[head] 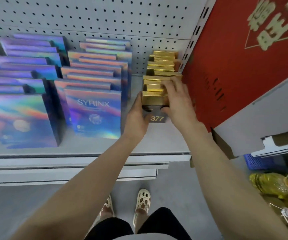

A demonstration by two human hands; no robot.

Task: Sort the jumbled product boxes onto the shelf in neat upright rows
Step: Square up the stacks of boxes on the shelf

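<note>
Both bare arms stretched forward, left hand flat with fingers straight and thumb forward, right hand palm down, fingers curled, thumb tucked under

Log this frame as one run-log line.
step: squaring gold box row | left hand: pressing front gold box side | right hand: gripping same box | holographic boxes: upright rows | shelf
</note>
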